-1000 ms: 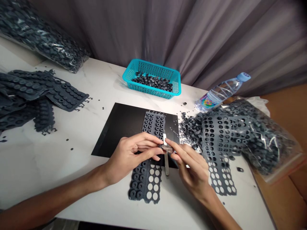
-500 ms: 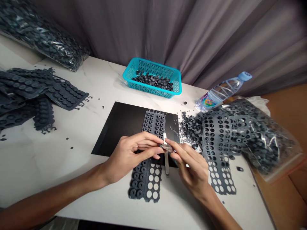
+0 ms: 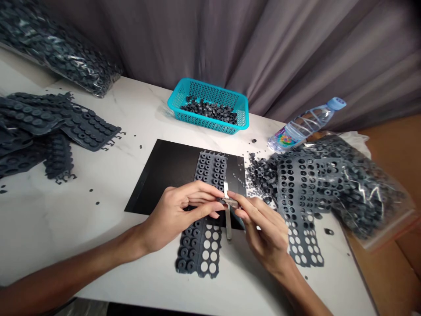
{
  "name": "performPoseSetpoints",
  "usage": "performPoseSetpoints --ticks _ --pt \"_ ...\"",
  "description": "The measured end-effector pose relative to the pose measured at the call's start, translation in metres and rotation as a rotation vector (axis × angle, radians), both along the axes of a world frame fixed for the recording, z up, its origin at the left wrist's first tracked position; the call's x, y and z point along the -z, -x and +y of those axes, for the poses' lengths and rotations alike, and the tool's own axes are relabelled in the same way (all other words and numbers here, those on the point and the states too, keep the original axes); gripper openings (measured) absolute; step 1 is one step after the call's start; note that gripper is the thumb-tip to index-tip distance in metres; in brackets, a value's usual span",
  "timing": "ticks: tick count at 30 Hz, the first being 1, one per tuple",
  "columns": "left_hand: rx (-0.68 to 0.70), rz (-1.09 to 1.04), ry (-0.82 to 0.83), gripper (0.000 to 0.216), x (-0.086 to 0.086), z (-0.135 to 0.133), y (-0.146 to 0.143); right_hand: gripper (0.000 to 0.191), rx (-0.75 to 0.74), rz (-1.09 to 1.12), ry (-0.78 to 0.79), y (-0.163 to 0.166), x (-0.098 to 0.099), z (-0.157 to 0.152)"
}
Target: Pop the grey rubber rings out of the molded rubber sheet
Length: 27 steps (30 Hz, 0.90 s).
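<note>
My left hand (image 3: pixel 179 210) is closed over the middle of a dark grey rubber sheet of ring-shaped plugs (image 3: pixel 187 250), thumb and fingertips pinching beside my right hand. What the left fingertips hold is too small to make out. My right hand (image 3: pixel 265 226) pinches a small flat metallic-looking piece (image 3: pixel 231 202) between thumb and index finger, and its other end meets the left fingertips. Beneath both hands lies a slim silver metal tool (image 3: pixel 229 228), its middle hidden. The rubber sheet rests partly on a black mat (image 3: pixel 154 175); its near right columns are punched-out holes.
A turquoise basket (image 3: pixel 210 124) of small black parts stands behind the mat. To the right are loose plugs (image 3: pixel 263 173), a perforated rubber sheet (image 3: pixel 297 193), a plastic bag of parts (image 3: pixel 365 206) and a tilted water bottle (image 3: pixel 305 125). More rubber sheets (image 3: pixel 39 123) and a full bag (image 3: pixel 62 52) lie left.
My right hand has shifted slightly right, and the small metallic-looking piece has turned a little with it. My left hand stays almost still.
</note>
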<state>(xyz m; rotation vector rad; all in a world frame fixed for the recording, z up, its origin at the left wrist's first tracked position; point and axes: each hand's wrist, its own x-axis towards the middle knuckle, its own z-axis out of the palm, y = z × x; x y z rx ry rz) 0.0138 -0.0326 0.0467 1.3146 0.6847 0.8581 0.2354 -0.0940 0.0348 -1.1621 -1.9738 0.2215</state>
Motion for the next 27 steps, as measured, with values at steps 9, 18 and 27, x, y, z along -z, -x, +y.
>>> performPoseSetpoints --ticks 9,18,27 --pt "0.01 0.02 0.02 0.018 0.0017 -0.0008 0.0004 0.048 0.013 -0.048 -0.01 -0.0013 -0.0011 -0.0001" --pt "0.004 -0.004 0.006 0.017 0.003 -0.0007 0.0008 0.046 0.001 -0.052 0.014 -0.0007 -0.0021 0.0013" --pt "0.011 0.003 0.013 0.017 0.0032 -0.0009 0.0002 0.046 -0.005 -0.032 0.005 -0.0012 0.0003 0.0005"
